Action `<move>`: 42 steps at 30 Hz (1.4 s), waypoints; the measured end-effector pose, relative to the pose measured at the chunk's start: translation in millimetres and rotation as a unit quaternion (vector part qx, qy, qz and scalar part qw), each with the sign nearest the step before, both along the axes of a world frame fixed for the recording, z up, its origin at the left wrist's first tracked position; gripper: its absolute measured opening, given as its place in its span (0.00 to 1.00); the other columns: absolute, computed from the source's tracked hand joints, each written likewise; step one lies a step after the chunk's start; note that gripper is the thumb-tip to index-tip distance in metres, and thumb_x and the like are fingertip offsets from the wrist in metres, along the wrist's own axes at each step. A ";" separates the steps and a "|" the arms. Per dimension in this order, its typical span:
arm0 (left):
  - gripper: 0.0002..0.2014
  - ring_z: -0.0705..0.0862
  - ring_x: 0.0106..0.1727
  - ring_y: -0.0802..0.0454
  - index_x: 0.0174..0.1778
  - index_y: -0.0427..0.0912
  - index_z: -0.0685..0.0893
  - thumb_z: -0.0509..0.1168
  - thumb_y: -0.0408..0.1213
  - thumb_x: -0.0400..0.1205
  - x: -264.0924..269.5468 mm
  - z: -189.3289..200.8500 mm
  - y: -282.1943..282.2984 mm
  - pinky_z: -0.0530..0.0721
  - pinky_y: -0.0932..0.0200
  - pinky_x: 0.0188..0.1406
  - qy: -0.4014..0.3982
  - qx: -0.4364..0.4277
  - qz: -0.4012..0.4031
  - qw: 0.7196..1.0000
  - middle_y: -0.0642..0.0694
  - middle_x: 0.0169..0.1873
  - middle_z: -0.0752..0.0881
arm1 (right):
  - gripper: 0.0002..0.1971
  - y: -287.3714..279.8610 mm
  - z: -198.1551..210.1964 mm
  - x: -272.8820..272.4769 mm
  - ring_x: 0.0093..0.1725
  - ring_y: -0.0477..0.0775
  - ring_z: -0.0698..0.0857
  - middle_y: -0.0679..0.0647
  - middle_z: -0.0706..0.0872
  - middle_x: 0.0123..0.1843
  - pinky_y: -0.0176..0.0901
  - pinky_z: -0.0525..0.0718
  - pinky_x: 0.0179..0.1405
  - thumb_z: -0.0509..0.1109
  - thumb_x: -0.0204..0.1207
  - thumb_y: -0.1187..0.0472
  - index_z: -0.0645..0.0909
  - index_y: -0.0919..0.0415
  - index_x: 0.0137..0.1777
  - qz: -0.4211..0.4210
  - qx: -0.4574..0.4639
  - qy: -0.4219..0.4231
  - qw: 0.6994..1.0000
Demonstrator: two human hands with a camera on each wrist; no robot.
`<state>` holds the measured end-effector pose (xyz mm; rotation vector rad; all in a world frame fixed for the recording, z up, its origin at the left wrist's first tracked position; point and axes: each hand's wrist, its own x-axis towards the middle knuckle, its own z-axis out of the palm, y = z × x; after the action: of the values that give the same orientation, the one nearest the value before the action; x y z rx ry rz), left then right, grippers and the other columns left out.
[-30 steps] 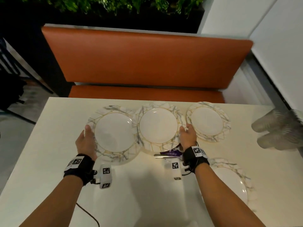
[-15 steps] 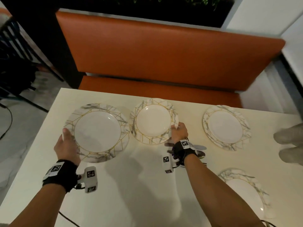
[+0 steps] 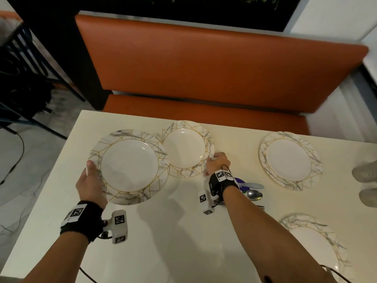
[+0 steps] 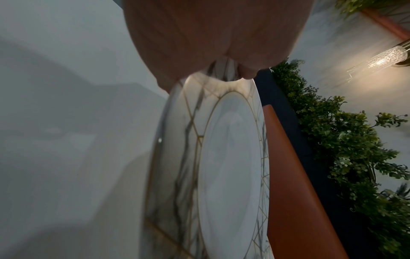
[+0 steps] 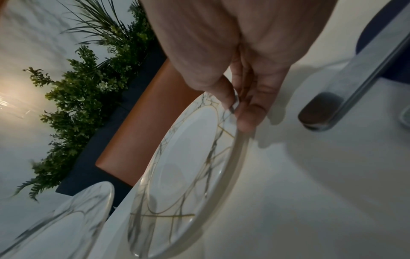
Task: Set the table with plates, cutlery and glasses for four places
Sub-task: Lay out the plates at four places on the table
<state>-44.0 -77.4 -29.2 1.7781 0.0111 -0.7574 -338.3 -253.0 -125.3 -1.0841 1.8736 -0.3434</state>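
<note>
Four marble-rimmed plates with gold lines are on the cream table [image 3: 163, 242]. My left hand [image 3: 89, 170] grips the left plate [image 3: 129, 168] by its near-left rim, thumb on top; this plate overlaps the edge of the middle plate [image 3: 185, 149]. My right hand [image 3: 212, 160] pinches the middle plate's near-right rim. In the left wrist view the left plate [image 4: 221, 166] runs out from under my palm. The right wrist view shows my fingers [image 5: 248, 112] curled on the middle plate's [image 5: 188, 166] rim. A third plate [image 3: 289, 160] lies far right, a fourth [image 3: 314, 248] near right.
A knife [image 3: 251, 185], spoon [image 3: 254, 195] and fork tips [image 3: 260, 207] lie just behind my right wrist. Blurred clear cups [image 3: 365, 174] lie at the table's right edge. An orange bench [image 3: 204, 68] lines the far side. Bare tabletop spreads at the near middle.
Both hands have moved their plates leftwards. The middle plate now sits well apart from the far right plate, and the left plate has come close to the table's left edge.
</note>
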 end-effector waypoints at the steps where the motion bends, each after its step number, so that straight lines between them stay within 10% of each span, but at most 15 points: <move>1: 0.30 0.87 0.62 0.29 0.72 0.31 0.81 0.58 0.56 0.90 -1.8 1.8 -0.3 0.83 0.32 0.67 -0.001 0.008 0.000 1.000 0.28 0.65 0.86 | 0.13 -0.3 -0.4 -1.2 0.24 0.58 0.90 0.63 0.89 0.57 0.38 0.83 0.18 0.69 0.84 0.63 0.75 0.59 0.66 0.006 0.005 -0.004 1.000; 8: 0.29 0.79 0.73 0.26 0.73 0.33 0.81 0.57 0.56 0.91 -8.5 5.5 2.0 0.79 0.31 0.71 0.014 0.012 -0.002 1.000 0.27 0.71 0.81 | 0.17 -2.2 2.5 -0.8 0.31 0.64 0.92 0.66 0.88 0.58 0.42 0.86 0.19 0.69 0.83 0.63 0.73 0.60 0.70 0.027 0.023 -0.023 0.999; 12: 0.25 0.87 0.64 0.40 0.74 0.41 0.83 0.57 0.55 0.91 -15.6 7.4 5.4 0.85 0.49 0.59 0.029 0.003 -0.005 1.000 0.39 0.64 0.88 | 0.15 4.6 8.3 -2.1 0.39 0.66 0.93 0.63 0.88 0.57 0.58 0.94 0.39 0.69 0.82 0.59 0.76 0.60 0.66 0.055 0.007 0.005 0.998; 19: 0.26 0.86 0.68 0.33 0.74 0.42 0.83 0.58 0.58 0.90 -37.2 6.8 13.8 0.89 0.42 0.58 0.057 0.027 -0.024 0.998 0.34 0.69 0.86 | 0.09 43.8 22.4 -22.9 0.46 0.55 0.87 0.50 0.86 0.46 0.45 0.85 0.42 0.65 0.81 0.65 0.83 0.51 0.51 0.111 -0.122 0.020 0.986; 22: 0.26 0.87 0.58 0.37 0.73 0.42 0.83 0.58 0.58 0.90 -58.1 3.6 25.0 0.85 0.52 0.43 0.092 0.023 -0.054 0.994 0.37 0.63 0.89 | 0.06 69.7 28.7 -28.1 0.44 0.53 0.89 0.48 0.90 0.45 0.49 0.89 0.43 0.67 0.84 0.57 0.85 0.49 0.53 0.159 -0.119 -0.077 0.977; 26: 0.18 0.88 0.51 0.40 0.61 0.43 0.85 0.61 0.54 0.90 -94.1 -0.8 46.4 0.86 0.47 0.47 0.159 0.011 -0.071 0.985 0.42 0.51 0.90 | 0.15 102.8 38.8 -42.2 0.37 0.50 0.88 0.52 0.91 0.50 0.37 0.82 0.28 0.65 0.87 0.50 0.82 0.55 0.67 0.198 -0.081 -0.126 0.969; 29: 0.17 0.89 0.51 0.38 0.63 0.37 0.87 0.64 0.47 0.89 -110.0 -19.9 65.8 0.88 0.49 0.44 0.163 0.040 -0.102 0.981 0.38 0.52 0.91 | 0.18 125.6 35.3 -62.2 0.49 0.53 0.89 0.55 0.90 0.53 0.50 0.90 0.48 0.69 0.84 0.54 0.78 0.57 0.72 0.231 -0.084 -0.075 0.966; 33: 0.14 0.87 0.41 0.41 0.62 0.29 0.82 0.63 0.34 0.86 -121.1 -46.3 96.7 0.84 0.57 0.32 0.075 0.104 -0.191 0.973 0.35 0.47 0.88 | 0.08 161.4 24.0 -86.8 0.40 0.53 0.88 0.58 0.89 0.48 0.49 0.90 0.37 0.70 0.84 0.57 0.79 0.55 0.60 0.225 -0.073 -0.066 0.969; 37: 0.11 0.80 0.29 0.47 0.61 0.32 0.84 0.67 0.29 0.84 -121.7 -69.8 130.5 0.75 0.59 0.24 0.011 0.150 -0.223 0.963 0.40 0.37 0.86 | 0.13 193.2 9.1 -97.9 0.47 0.56 0.90 0.52 0.89 0.48 0.59 0.92 0.51 0.72 0.83 0.59 0.80 0.56 0.66 0.200 -0.063 -0.074 0.975; 42: 0.20 0.88 0.44 0.41 0.66 0.37 0.87 0.67 0.31 0.77 -108.2 -86.1 163.6 0.89 0.46 0.51 -0.029 0.187 -0.247 0.950 0.40 0.47 0.91 | 0.14 227.2 -4.3 -92.0 0.45 0.60 0.91 0.54 0.89 0.48 0.59 0.92 0.51 0.71 0.83 0.60 0.79 0.57 0.67 0.201 -0.048 -0.054 0.977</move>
<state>-152.1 86.2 -115.4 2.1989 -0.3642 -1.1149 -430.3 -25.8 -129.6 -1.4467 1.5087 -0.2525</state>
